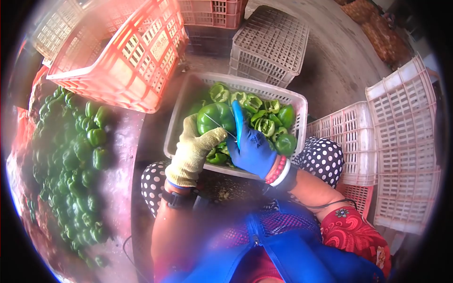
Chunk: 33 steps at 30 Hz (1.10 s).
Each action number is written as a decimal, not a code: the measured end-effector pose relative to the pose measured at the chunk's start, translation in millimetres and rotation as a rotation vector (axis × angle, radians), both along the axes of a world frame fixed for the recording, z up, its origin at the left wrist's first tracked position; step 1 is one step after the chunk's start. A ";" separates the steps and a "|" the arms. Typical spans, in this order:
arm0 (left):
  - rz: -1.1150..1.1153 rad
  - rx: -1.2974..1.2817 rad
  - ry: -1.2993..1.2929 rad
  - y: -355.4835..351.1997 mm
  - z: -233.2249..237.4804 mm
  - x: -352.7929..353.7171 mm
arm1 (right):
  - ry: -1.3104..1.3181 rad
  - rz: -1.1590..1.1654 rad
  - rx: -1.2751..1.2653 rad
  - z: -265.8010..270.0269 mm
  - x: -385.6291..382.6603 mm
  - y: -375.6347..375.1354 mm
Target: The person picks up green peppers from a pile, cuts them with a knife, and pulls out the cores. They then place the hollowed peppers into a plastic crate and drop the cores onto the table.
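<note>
A whole green pepper [215, 118] is held above a pale plastic crate [302, 123], with my left hand [196, 150] in a yellowish knit glove closed around its lower left side. My right hand [255, 150], in a blue glove, is closed on a knife with a blue handle [238, 120]. The thin blade lies across the front of the pepper, near my left thumb. Cut green pepper halves [264, 126] fill much of the crate under and beyond my hands.
Many whole green peppers [78, 165] lie on a pale sheet [123, 188] at left. An orange crate [155, 45] stands at the upper left, an upturned grey crate [271, 40] behind. More crates [351, 137] stand at right, with filled sacks [377, 37] farther off.
</note>
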<state>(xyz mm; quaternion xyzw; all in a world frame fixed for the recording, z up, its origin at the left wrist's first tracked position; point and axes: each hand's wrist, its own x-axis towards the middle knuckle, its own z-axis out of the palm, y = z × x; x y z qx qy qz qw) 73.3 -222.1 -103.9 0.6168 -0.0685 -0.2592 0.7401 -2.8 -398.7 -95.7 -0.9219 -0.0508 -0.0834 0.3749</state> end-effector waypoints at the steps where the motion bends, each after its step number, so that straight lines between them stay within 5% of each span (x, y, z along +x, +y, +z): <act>1: 0.013 0.097 -0.067 -2.0 9.3 -2.6 | 0.014 -0.008 0.002 -2.3 0.9 -0.3; 5: 0.143 0.509 -0.423 -15.3 25.8 -20.7 | 0.161 -0.070 0.009 -18.9 1.4 1.3; 11: 0.100 0.250 -0.206 -11.5 17.5 -13.9 | 0.021 -0.034 0.094 -37.7 3.5 2.6; 14: 0.048 -0.134 0.248 -7.5 31.4 -13.6 | -0.167 0.018 0.016 -32.5 12.2 5.6; 18: 0.151 -0.073 0.175 -8.8 35.4 -18.0 | 0.004 -0.057 0.050 -32.4 11.3 12.2; 24: 0.233 -0.342 0.089 17.9 51.8 -1.0 | 0.027 0.047 0.104 -58.0 0.1 -7.1; 26: 0.208 -0.278 0.060 25.2 54.1 -2.1 | 0.047 0.116 0.414 -67.5 9.3 -15.1; 28: 0.192 -0.097 0.067 16.9 51.8 -16.6 | 0.268 0.174 1.039 -31.2 16.3 -16.6; 33: 0.019 0.200 -0.171 11.1 8.8 -22.3 | 0.177 0.413 0.939 -15.3 30.3 -21.6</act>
